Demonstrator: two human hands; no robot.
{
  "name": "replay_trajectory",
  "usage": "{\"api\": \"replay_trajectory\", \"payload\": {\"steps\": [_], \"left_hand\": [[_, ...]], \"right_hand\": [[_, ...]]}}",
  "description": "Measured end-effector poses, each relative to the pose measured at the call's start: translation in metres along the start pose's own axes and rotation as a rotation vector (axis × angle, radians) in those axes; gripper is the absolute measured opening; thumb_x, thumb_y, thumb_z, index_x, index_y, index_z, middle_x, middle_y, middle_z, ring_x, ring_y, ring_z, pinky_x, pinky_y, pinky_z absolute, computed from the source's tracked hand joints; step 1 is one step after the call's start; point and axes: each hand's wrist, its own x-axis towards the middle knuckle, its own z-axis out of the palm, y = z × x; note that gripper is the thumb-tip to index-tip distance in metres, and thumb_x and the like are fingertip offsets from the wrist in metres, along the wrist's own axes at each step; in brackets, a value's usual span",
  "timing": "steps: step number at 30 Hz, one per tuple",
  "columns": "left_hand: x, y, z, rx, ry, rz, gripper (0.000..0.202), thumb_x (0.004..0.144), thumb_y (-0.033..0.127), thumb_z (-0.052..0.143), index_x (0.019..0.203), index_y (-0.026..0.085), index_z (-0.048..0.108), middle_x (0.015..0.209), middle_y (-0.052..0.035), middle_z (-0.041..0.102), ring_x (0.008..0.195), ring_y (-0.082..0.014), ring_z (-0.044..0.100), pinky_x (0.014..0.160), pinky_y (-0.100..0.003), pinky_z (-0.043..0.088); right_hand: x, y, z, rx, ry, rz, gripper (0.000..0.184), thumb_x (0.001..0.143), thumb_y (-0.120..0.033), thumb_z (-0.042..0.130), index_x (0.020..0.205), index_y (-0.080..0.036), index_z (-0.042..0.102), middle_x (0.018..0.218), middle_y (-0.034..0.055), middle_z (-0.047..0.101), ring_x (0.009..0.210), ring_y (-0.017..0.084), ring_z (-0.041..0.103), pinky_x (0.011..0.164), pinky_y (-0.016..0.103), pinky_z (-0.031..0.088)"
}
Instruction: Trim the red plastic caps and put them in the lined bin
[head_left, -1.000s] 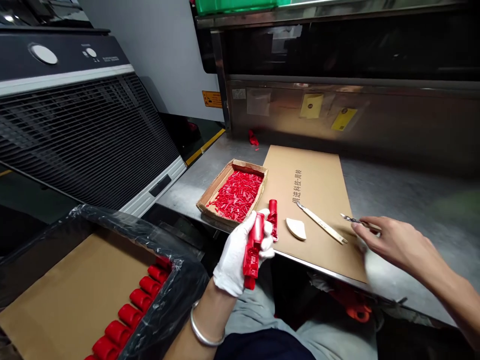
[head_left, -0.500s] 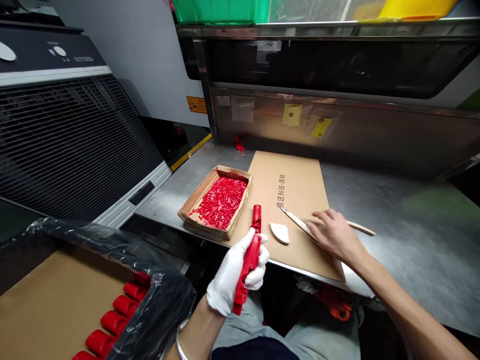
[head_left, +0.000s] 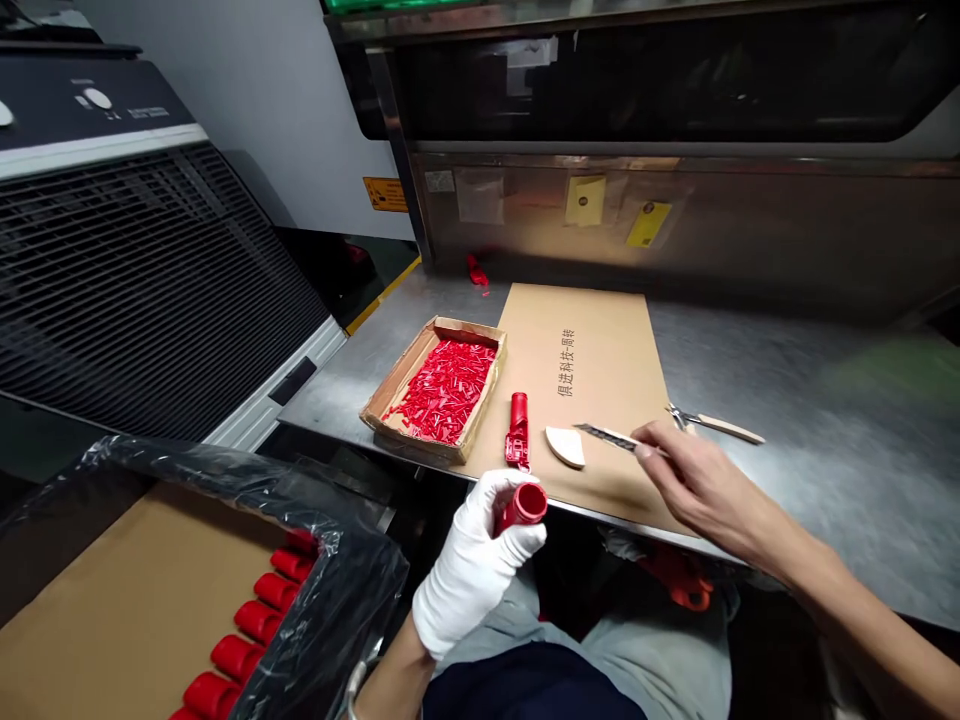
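My left hand (head_left: 476,570), in a white glove, is wrapped round a red plastic tube part (head_left: 530,503) whose round open end faces up toward me. Bare, my right hand (head_left: 694,480) grips a slim craft knife (head_left: 609,436) over the cardboard sheet, its tip pointing left. Between the hands a cream wedge-shaped piece (head_left: 565,447) lies on the cardboard sheet (head_left: 600,320). Just beyond my left hand a second red plastic part (head_left: 518,430) rests near the sheet's front edge. Right of the sheet lies a pair of cutters (head_left: 724,429) with pale handles.
A cardboard tray (head_left: 405,378) of small red plastic bits (head_left: 450,390) stands on the metal bench (head_left: 810,450), left of the sheet. At lower left is a box lined with black plastic (head_left: 360,590), with several red parts (head_left: 259,622) in a row. Red scraps (head_left: 477,271) lie farther back.
My right hand has lifted the knife off the sheet. My left hand has turned the red tube part so that its open end faces up. The view has tilted down slightly.
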Motion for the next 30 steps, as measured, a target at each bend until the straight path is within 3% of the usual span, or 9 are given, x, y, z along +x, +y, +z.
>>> {"api": "replay_trajectory", "payload": {"steps": [4, 13, 23, 30], "left_hand": [[-0.001, -0.004, 0.004, 0.099, 0.018, 0.073, 0.023, 0.085, 0.026, 0.074, 0.107, 0.022, 0.066, 0.099, -0.0061, 0.067, 0.090, -0.0202, 0.061, 0.089, -0.031, 0.045], [0.001, -0.020, 0.001, 0.287, -0.032, 0.361, 0.024, 0.092, 0.021, 0.064, 0.114, 0.026, 0.059, 0.102, -0.0007, 0.063, 0.088, -0.0154, 0.058, 0.085, -0.028, 0.045], [0.003, -0.024, 0.001, 0.307, -0.036, 0.366, 0.024, 0.093, 0.022, 0.064, 0.115, 0.029, 0.058, 0.103, 0.0019, 0.062, 0.090, -0.0131, 0.059, 0.086, -0.026, 0.046], [0.005, -0.025, 0.003, 0.309, 0.033, 0.377, 0.025, 0.091, 0.019, 0.066, 0.113, 0.027, 0.059, 0.102, 0.0019, 0.064, 0.091, -0.0125, 0.060, 0.087, -0.025, 0.047]], "right_hand": [[-0.025, -0.032, -0.021, 0.180, 0.043, -0.124, 0.016, 0.102, -0.030, 0.049, 0.114, -0.025, 0.058, 0.089, 0.0000, 0.064, 0.069, 0.012, 0.059, 0.064, 0.026, 0.041], [-0.037, -0.049, -0.015, -0.046, 0.171, -0.248, 0.021, 0.101, -0.033, 0.053, 0.119, -0.027, 0.062, 0.073, -0.0030, 0.058, 0.050, 0.009, 0.052, 0.051, 0.028, 0.031], [-0.038, -0.057, -0.016, -0.220, 0.251, -0.267, 0.024, 0.103, -0.035, 0.047, 0.113, -0.024, 0.065, 0.065, -0.0032, 0.052, 0.045, 0.012, 0.046, 0.044, 0.033, 0.019], [-0.037, -0.057, -0.011, -0.197, 0.227, -0.247, 0.024, 0.103, -0.034, 0.046, 0.113, -0.024, 0.066, 0.064, -0.0030, 0.052, 0.045, 0.011, 0.046, 0.044, 0.034, 0.020]]}}
